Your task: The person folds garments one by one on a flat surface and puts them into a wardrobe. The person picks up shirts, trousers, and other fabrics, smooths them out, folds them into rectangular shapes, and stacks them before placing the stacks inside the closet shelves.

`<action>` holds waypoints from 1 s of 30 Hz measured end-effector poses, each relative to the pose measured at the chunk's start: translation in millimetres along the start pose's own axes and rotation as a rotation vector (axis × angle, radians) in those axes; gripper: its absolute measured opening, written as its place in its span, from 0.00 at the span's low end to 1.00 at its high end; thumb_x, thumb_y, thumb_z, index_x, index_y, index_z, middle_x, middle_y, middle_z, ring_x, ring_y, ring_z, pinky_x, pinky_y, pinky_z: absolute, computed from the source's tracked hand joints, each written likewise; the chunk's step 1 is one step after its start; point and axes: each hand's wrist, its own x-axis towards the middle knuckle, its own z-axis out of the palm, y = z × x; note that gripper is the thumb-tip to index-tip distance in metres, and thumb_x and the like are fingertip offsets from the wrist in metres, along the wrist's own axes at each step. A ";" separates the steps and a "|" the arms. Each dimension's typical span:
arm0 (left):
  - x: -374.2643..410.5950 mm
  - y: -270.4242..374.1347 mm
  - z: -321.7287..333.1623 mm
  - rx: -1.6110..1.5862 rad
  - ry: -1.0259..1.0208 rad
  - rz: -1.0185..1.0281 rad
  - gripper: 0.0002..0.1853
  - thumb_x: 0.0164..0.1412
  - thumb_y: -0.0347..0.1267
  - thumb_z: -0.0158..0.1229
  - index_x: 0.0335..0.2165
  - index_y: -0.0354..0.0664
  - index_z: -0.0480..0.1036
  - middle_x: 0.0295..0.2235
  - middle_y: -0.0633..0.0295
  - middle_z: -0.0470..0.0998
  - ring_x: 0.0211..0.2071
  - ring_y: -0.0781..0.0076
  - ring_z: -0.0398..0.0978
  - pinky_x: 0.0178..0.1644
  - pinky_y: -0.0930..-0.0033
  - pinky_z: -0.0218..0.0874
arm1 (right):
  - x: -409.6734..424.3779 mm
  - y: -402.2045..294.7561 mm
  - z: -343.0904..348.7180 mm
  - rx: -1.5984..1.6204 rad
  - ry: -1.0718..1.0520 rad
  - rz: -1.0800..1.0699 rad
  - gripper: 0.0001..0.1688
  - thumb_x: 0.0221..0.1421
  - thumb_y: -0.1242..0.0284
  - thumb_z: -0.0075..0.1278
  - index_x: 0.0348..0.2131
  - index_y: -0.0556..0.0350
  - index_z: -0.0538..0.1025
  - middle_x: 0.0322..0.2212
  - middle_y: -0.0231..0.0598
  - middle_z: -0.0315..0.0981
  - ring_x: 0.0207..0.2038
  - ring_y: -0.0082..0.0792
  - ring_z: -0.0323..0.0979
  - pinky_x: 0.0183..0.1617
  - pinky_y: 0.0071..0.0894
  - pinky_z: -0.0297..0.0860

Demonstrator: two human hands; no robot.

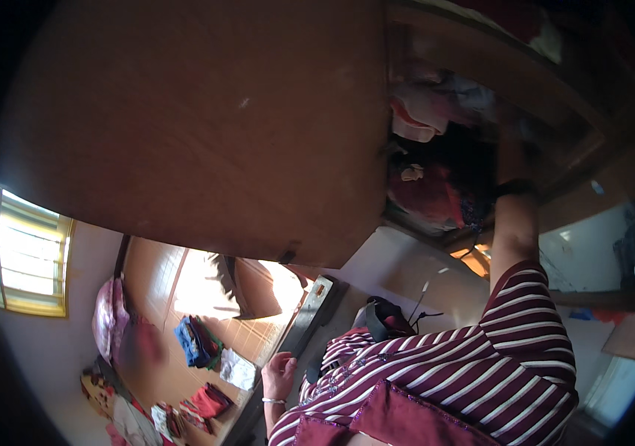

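My right hand [510, 125] reaches into a shadowed wooden cupboard, close to a pile of clothes. It is dark and blurred, so its fingers and anything in them cannot be made out. Near it are pale folded clothes [420, 120] above a maroon cloth bundle [423, 192]. The large brown cupboard door [211, 122] stands open and fills the upper left. My left hand [278, 372], with a bangle at the wrist, hangs low beside the bed's edge. Its fingers are loosely bent, and nothing shows in them.
Folded blue clothes [192, 341], a white folded cloth [238, 369] and red clothes [209, 401] lie on the bed [264, 334]. Behind them is a blurred shape, perhaps a person. A pink patterned pillow [108, 320] leans near the window [27, 253]. The door's lower corner overhangs the bed end.
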 end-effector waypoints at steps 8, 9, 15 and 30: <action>-3.0 30.6 -27.3 0.225 0.012 0.133 0.10 0.55 0.33 0.61 0.34 0.38 0.74 0.25 0.49 0.77 0.26 0.55 0.77 0.32 0.60 0.68 | 12.3 52.4 19.4 -0.193 -0.290 -0.219 0.27 0.51 0.79 0.52 0.52 0.62 0.69 0.43 0.43 0.73 0.41 0.35 0.71 0.42 0.34 0.68; -2.0 35.0 -30.3 0.219 0.014 0.073 0.09 0.58 0.32 0.60 0.36 0.38 0.74 0.24 0.51 0.76 0.24 0.65 0.74 0.32 0.65 0.68 | 14.4 57.9 18.1 -0.202 -0.307 -0.231 0.27 0.51 0.78 0.52 0.52 0.62 0.70 0.43 0.43 0.73 0.41 0.35 0.71 0.42 0.33 0.68; -37.1 20.7 -22.1 0.085 0.076 -0.080 0.15 0.59 0.34 0.61 0.41 0.33 0.74 0.30 0.53 0.81 0.32 0.63 0.80 0.38 0.66 0.70 | -15.2 73.8 24.5 -0.293 -0.436 -0.260 0.27 0.51 0.77 0.54 0.52 0.62 0.70 0.42 0.42 0.74 0.39 0.33 0.72 0.39 0.32 0.68; -65.5 -0.6 -40.3 0.100 0.045 -0.117 0.16 0.59 0.34 0.61 0.42 0.33 0.74 0.32 0.51 0.81 0.34 0.60 0.80 0.41 0.64 0.70 | -116.7 47.3 -45.3 -0.268 -0.312 -0.433 0.29 0.50 0.74 0.57 0.52 0.61 0.71 0.38 0.40 0.76 0.33 0.30 0.73 0.32 0.29 0.69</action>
